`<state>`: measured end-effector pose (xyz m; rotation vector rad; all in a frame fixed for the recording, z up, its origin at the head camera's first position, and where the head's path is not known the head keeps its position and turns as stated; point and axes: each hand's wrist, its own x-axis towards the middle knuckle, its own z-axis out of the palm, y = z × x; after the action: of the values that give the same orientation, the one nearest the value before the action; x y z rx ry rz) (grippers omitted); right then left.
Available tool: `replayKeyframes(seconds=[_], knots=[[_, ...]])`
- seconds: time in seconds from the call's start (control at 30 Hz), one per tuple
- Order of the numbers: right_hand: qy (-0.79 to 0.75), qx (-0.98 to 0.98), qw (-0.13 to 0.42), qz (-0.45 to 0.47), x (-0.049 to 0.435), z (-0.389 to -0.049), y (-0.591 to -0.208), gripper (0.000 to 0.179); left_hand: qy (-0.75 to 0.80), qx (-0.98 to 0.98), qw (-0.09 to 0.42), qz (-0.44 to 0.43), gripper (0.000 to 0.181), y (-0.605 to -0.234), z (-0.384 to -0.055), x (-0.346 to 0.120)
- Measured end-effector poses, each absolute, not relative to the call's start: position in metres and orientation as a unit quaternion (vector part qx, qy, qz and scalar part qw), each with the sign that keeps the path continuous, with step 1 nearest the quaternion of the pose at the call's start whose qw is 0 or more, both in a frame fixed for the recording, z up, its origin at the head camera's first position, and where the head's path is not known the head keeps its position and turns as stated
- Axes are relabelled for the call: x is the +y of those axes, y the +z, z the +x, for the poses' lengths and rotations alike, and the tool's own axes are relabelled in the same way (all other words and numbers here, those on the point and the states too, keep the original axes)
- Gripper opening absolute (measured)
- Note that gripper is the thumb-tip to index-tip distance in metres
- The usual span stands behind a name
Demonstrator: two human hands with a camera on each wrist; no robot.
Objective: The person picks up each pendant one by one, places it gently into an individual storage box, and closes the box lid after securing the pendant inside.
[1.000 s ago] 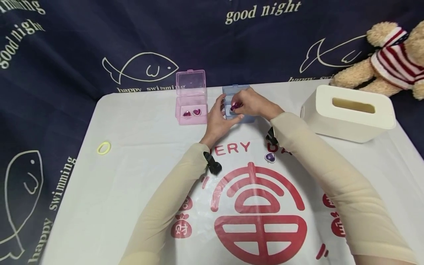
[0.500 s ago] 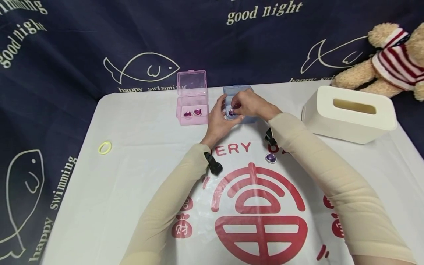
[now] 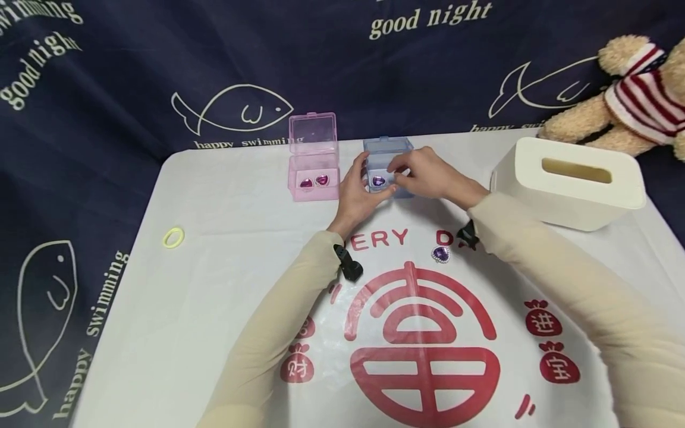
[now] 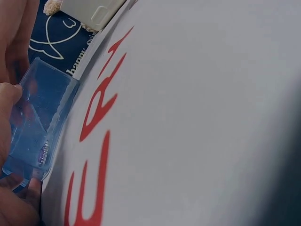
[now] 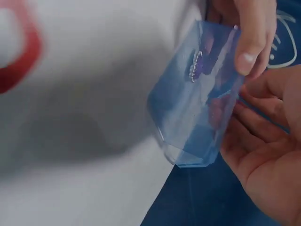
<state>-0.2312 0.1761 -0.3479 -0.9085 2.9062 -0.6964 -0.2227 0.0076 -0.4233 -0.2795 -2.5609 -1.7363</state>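
My left hand (image 3: pixel 355 193) holds a small blue plastic box (image 3: pixel 387 145) with its lid raised, thumb along the front and fingers at the left side. Inside lies a purple heart gem with a beaded silver rim (image 3: pixel 378 181); it shows through the clear wall in the right wrist view (image 5: pixel 196 66). My right hand (image 3: pixel 428 172) is at the box's right side, thumb and fingers bent and slightly apart, with nothing visible between them. In the right wrist view, a reddish patch (image 5: pixel 216 112) shows through the plastic; I cannot tell whether it is a fingertip or a gem.
Left of the blue box stands an open pink box (image 3: pixel 313 160) holding two magenta heart gems (image 3: pixel 321 179). Another purple heart gem (image 3: pixel 441 254) lies nearer on the white table. A yellow ring (image 3: pixel 173 238) lies far left; a cream tissue box (image 3: pixel 567 187) and teddy bear (image 3: pixel 631 101) are right.
The right hand, which held a magenta gem over the blue box, has drawn to the right with its fingers loosened. The purple gem in the box is now uncovered. The left hand keeps its hold.
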Motion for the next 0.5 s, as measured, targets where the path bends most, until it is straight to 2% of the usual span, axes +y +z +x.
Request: replayKeyframes(seconds=[0.3,0.5], knots=[[-0.263,0.914,-0.084,-0.297,0.214,-0.169,-0.343,0.028,-0.557,-0.824,0.027,-0.097,0.092,-0.423,-0.225,0.009],[-0.274,0.909,-0.103,-0.296,0.233,-0.132,-0.361,0.032,-0.566,-0.819,0.025,-0.092,0.091,-0.425,-0.223,0.009]])
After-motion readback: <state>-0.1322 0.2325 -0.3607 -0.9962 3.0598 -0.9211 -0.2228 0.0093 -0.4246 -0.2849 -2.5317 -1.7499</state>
